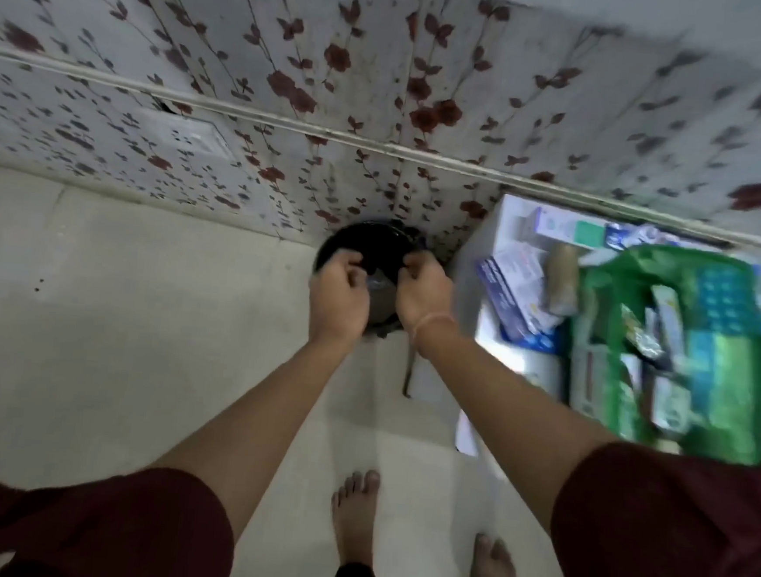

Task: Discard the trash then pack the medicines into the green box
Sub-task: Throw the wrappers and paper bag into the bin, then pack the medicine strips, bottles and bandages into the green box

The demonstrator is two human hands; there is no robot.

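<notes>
A round black trash bin (364,241) stands on the floor against the flowered wall. Both my hands hover over its mouth. My left hand (339,296) and my right hand (421,294) have their fingers curled and pinched near the bin's rim. Blur hides whether they grip anything. A greyish shape (381,290) shows between them inside the bin. The green box (728,361) sits to the right on a white table (502,220). It holds several medicine strips and packs (667,320). More medicine boxes (510,294) lie on the table beside it.
My bare feet (354,514) stand on the pale tiled floor (115,335). A thin dark object (408,372) leans by the table's side. The wall has a white conduit strip (247,111) and a switch plate (186,134).
</notes>
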